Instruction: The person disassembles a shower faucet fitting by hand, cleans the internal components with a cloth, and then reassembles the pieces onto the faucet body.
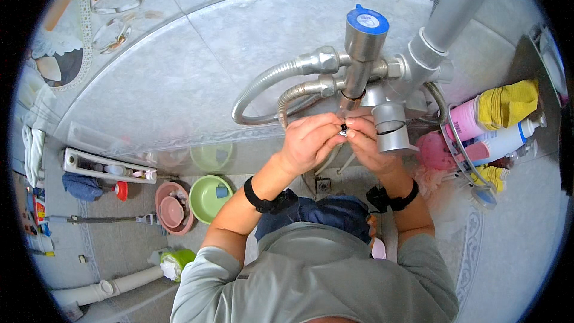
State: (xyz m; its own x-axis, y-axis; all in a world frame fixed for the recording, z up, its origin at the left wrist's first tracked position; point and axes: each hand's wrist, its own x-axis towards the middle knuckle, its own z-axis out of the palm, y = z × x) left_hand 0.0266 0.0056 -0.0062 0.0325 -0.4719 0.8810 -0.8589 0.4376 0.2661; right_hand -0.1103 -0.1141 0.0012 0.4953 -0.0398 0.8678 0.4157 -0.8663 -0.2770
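Note:
My left hand (312,142) and my right hand (368,143) meet with fingertips pinched together. Between them is a small black and silver fitting (344,130), mostly covered by the fingers, so its exact kind cannot be told. Just above the fingertips is the lower end of a metal valve body (359,78) with a blue cap (368,20). Whether the fitting touches it is unclear. Braided metal hoses (257,81) join the valve on its left. To the right of my right hand hangs a grey drain fitting (393,128), below a thick grey pipe (457,6).
On the right, a wire rack (460,143) holds bottles and a yellow cloth (508,104). Pink basins (173,206) and a green basin (209,198) stand on the floor at left, near a white wall shelf (110,166). A floor drain (323,186) lies below my hands.

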